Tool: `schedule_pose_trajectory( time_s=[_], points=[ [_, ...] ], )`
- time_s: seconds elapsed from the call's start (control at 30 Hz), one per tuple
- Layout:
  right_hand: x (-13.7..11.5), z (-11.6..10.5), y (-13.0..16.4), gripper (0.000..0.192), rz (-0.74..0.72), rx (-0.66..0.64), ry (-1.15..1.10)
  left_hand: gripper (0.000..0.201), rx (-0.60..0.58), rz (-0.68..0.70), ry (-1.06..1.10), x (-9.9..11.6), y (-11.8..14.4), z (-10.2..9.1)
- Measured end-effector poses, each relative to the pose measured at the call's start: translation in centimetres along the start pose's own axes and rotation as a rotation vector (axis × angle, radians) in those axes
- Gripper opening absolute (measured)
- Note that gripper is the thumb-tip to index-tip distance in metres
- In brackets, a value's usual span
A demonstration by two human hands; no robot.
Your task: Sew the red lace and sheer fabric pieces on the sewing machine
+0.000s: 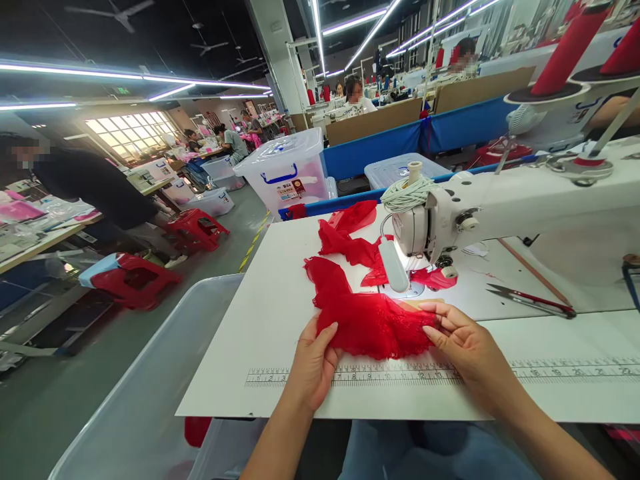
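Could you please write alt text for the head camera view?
A person's left hand and right hand hold red lacy fabric over a white worktable with a printed ruler, in front of a white sewing machine. Snips lie to the right.

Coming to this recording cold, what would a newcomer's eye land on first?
First, the bright red lacy fabric, held between the left hand and right hand near the front edge of the white tabletop. Then the white sewing machine beyond it to the right, and the red thread cones in the upper right corner.
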State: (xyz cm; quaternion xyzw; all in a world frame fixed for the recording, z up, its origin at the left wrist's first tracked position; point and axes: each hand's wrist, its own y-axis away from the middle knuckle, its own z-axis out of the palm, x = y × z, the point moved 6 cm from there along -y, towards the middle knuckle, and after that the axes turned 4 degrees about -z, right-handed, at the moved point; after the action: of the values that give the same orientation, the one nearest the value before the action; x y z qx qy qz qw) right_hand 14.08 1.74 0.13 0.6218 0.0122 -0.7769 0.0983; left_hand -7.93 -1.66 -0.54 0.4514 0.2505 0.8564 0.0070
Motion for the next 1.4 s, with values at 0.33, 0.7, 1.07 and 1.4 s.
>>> schedule_pose_trajectory(
  time_s=[0.33,0.7,1.07,1.4],
  points=[
    [0.6,-0.4,0.1,0.045,0.020,0.018,-0.136,0.020,-0.398,0.731,-0.990,-0.1,3.4,3.9],
    [0.2,0.6,-0.5,0.051,0.102,0.141,-0.225,0.021,-0.482,0.406,-0.754,-0.2,-1.1,9.0],
    [0.8,0.0,-1.5,0.054,0.054,0.232,-0.205,0.006,-0.494,0.343,-0.571,-0.6,-2.8,9.5],
    [1.6,-0.3,-1.5,0.038,-0.045,0.193,-0.178,0.013,-0.526,0.435,-0.757,-0.8,-3.3,9.2]
  ],
)
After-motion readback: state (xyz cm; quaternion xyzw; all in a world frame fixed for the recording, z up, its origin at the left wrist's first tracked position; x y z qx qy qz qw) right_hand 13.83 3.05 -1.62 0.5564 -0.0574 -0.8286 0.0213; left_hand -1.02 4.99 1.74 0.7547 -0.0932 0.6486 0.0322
